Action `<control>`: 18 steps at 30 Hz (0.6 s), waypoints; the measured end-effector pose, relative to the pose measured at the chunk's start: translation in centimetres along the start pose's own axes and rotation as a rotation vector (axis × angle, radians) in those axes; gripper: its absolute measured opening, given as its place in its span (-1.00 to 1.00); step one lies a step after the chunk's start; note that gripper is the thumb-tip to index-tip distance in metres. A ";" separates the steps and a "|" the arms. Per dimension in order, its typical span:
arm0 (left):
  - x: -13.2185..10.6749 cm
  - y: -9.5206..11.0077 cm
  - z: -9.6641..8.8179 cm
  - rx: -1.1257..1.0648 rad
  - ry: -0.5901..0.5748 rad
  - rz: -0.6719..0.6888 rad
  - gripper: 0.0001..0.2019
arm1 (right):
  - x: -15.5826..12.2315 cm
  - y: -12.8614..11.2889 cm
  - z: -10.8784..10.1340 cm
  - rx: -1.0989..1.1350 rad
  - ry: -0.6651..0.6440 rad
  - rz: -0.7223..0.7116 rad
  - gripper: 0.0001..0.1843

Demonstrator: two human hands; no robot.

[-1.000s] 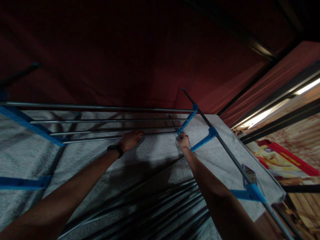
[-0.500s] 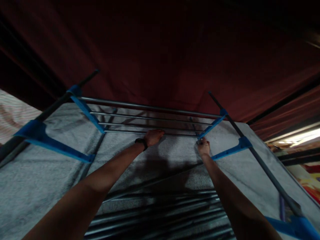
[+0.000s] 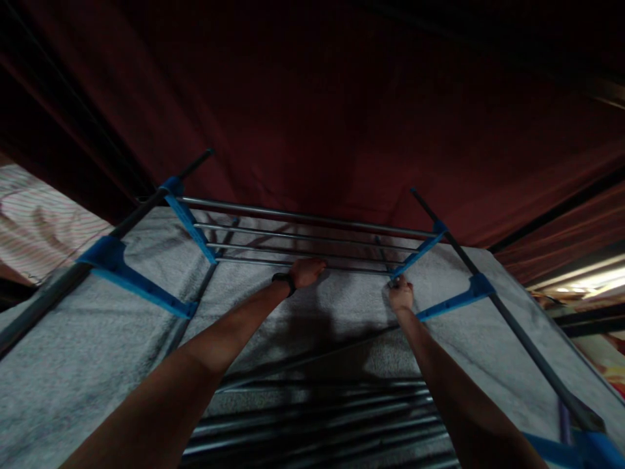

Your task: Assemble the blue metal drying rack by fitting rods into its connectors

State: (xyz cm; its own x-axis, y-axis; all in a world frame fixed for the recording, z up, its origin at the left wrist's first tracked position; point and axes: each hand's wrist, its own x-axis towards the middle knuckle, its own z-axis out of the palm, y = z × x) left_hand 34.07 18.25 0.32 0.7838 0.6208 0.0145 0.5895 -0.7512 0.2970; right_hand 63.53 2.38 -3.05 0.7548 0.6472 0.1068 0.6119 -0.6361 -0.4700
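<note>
A rack frame with metal rods and blue plastic brackets lies on a grey-white fabric surface. My left hand (image 3: 307, 271), with a dark band at the wrist, is closed around the nearest thin metal rod (image 3: 254, 261), a little right of its middle. My right hand (image 3: 401, 294) is closed at the lower end of a blue bracket (image 3: 420, 251), where it meets a side pole; its fingertips are partly hidden. The other end of the rods sits in a matching left bracket (image 3: 190, 221). Dark side poles (image 3: 463, 255) pass through the brackets.
Several loose metal tubes (image 3: 322, 423) lie close in front, between my forearms. More blue brackets sit lower on the poles, at left (image 3: 141, 286) and right (image 3: 449, 304). A dark red curtain (image 3: 312, 117) hangs behind the rack. Striped cloth (image 3: 43, 218) is at far left.
The view has shifted slightly, so the rack appears a little further right and lower. Both hands keep their places, the right one sitting close against the bracket's end.
</note>
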 end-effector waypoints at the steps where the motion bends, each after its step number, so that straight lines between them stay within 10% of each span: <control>1: 0.0 0.0 -0.1 -0.001 0.003 0.007 -0.67 | -0.1 -0.2 0.1 -0.013 0.010 0.024 -0.42; 10: -2.3 0.6 -1.1 -0.024 0.133 0.118 -0.57 | 0.2 -0.2 -0.1 0.058 0.003 0.042 -0.35; 18: -8.5 7.0 -0.2 -0.270 -0.039 0.137 -0.63 | -5.1 -1.2 -1.3 0.151 0.124 -0.159 -0.36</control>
State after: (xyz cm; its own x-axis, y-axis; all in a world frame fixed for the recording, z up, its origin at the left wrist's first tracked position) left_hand 31.53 7.74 2.46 0.8627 0.5043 0.0367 0.4084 -0.7377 0.5376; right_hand 59.30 -0.68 -1.93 0.6812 0.6713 0.2922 0.6898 -0.4547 -0.5634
